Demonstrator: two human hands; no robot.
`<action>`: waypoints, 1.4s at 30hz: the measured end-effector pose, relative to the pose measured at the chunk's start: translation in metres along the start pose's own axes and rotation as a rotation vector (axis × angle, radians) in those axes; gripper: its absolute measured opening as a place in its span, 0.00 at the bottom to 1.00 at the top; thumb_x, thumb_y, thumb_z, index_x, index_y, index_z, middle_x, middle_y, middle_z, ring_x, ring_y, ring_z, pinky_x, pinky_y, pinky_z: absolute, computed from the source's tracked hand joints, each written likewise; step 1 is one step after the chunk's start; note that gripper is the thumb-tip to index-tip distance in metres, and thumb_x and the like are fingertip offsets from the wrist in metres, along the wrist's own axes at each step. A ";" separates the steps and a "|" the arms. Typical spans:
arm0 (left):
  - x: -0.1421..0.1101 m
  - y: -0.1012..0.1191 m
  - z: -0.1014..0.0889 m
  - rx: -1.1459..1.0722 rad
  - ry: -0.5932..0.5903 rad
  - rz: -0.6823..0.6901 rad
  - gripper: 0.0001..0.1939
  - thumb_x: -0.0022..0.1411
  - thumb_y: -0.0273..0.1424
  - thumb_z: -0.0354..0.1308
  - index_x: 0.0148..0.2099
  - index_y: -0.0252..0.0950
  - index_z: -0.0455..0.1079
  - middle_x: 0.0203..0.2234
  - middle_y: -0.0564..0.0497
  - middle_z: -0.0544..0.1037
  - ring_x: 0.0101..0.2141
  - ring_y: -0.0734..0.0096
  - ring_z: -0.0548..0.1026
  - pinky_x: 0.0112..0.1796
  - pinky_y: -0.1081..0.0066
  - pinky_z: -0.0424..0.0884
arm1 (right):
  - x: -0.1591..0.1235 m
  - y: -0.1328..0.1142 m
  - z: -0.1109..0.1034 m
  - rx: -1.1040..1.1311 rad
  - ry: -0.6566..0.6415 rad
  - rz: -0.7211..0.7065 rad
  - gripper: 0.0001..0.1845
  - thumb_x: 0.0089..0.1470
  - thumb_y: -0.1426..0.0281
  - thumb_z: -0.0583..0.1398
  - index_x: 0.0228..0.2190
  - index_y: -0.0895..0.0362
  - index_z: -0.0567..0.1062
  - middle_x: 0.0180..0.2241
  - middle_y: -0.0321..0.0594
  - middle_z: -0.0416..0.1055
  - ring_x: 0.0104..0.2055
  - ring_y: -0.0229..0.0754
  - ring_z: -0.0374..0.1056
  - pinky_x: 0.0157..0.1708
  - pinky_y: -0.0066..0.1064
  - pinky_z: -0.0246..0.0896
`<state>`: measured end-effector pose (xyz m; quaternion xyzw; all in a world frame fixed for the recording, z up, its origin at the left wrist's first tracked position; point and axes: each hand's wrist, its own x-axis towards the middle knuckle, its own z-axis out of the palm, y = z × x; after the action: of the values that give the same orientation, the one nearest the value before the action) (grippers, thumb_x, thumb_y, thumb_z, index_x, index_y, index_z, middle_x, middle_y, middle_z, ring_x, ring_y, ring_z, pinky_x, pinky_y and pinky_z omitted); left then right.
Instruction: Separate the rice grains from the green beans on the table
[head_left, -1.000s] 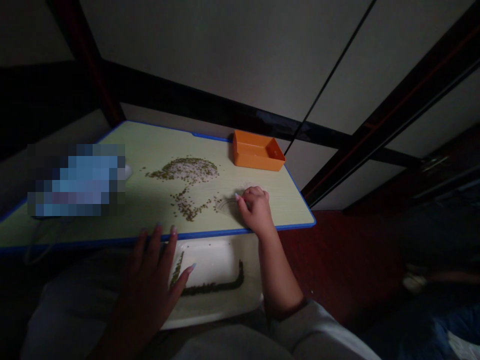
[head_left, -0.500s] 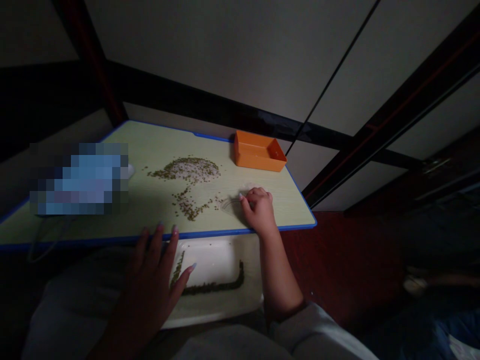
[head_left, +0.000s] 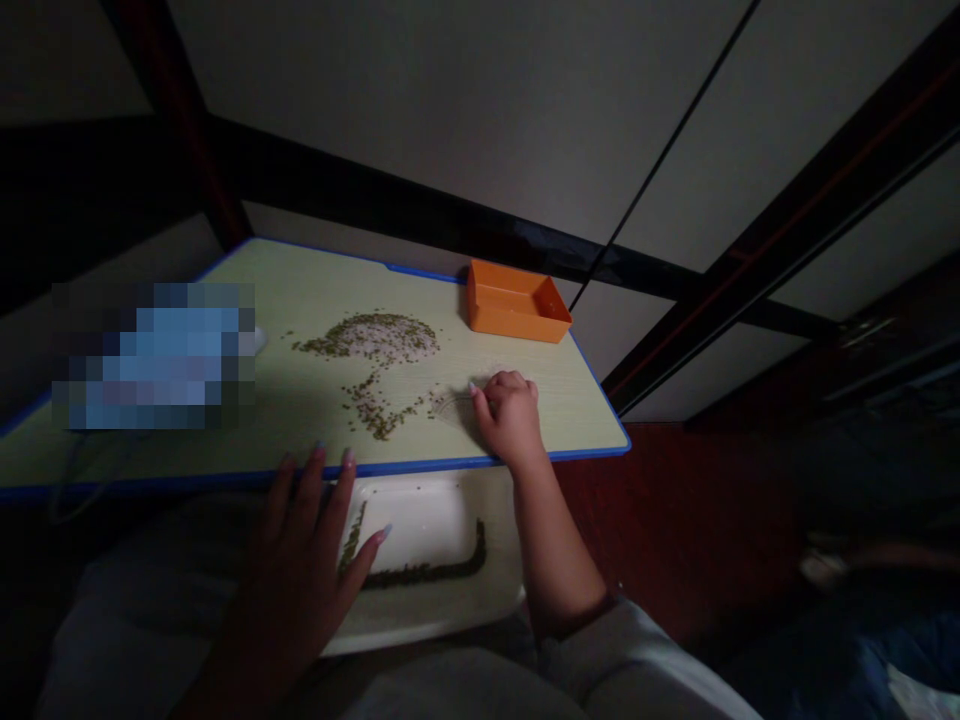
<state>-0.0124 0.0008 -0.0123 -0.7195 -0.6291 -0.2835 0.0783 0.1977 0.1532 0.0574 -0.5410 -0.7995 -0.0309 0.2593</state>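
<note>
Because the small patch of grains (head_left: pixel 381 425) lies loose on the table (head_left: pixel 315 280), light handling probably serves best: the clear piece (head_left: pixel 454 403) is to be kept flat and guided with little pressure, since a tilt or jerk could scatter what lies beside it. Taken from the right hand (head_left: pixel 511 412), the clear piece shows its curved edge at nine o'clock, with the small patch just past it; the larger heap of green and pale grains (head_left: pixel 382 335) lies at ten, the orange box (head_left: pixel 517 325) at twelve, and the white tray (head_left: pixel 427 620), with green grains (head_left: pixel 424 575) along its walls, at seven. The right hand is palm down, its forearm entering from five o'clock; the fingers curl toward the thumb and appear closed on the clear piece, although the fingertips are partly hidden. The left hand (head_left: pixel 300 540), at eight o'clock, is spread and holds nothing visible, its fingertips overlapping the table's blue edge.
</note>
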 end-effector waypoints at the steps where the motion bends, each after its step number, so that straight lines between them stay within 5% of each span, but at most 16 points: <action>1: 0.000 0.000 0.000 0.000 0.003 -0.001 0.40 0.62 0.41 0.50 0.70 0.38 0.37 0.70 0.39 0.41 0.67 0.40 0.41 0.62 0.42 0.50 | 0.000 0.000 0.000 -0.015 0.002 0.002 0.17 0.63 0.65 0.54 0.25 0.57 0.74 0.32 0.40 0.72 0.40 0.42 0.63 0.41 0.35 0.45; 18: 0.001 0.001 -0.001 0.004 -0.013 -0.006 0.41 0.63 0.41 0.50 0.70 0.40 0.34 0.70 0.40 0.39 0.68 0.40 0.39 0.62 0.42 0.50 | 0.000 0.005 -0.001 -0.083 0.038 0.169 0.17 0.63 0.66 0.53 0.26 0.58 0.76 0.34 0.43 0.73 0.41 0.44 0.63 0.38 0.35 0.44; 29: 0.001 0.001 -0.001 0.007 -0.018 -0.015 0.41 0.62 0.40 0.51 0.70 0.40 0.34 0.70 0.39 0.40 0.68 0.40 0.39 0.62 0.43 0.49 | 0.003 0.002 0.000 -0.040 -0.017 0.077 0.18 0.64 0.64 0.53 0.27 0.58 0.76 0.33 0.42 0.73 0.40 0.42 0.62 0.38 0.35 0.45; 42: 0.002 0.001 -0.002 -0.004 -0.008 0.005 0.41 0.62 0.40 0.51 0.70 0.39 0.35 0.70 0.38 0.41 0.68 0.40 0.41 0.62 0.43 0.50 | 0.008 0.005 -0.002 -0.161 0.065 0.339 0.19 0.63 0.63 0.52 0.30 0.57 0.79 0.37 0.47 0.72 0.43 0.49 0.61 0.39 0.37 0.46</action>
<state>-0.0118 0.0015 -0.0094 -0.7225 -0.6269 -0.2816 0.0750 0.2002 0.1612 0.0616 -0.6856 -0.6830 -0.0680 0.2426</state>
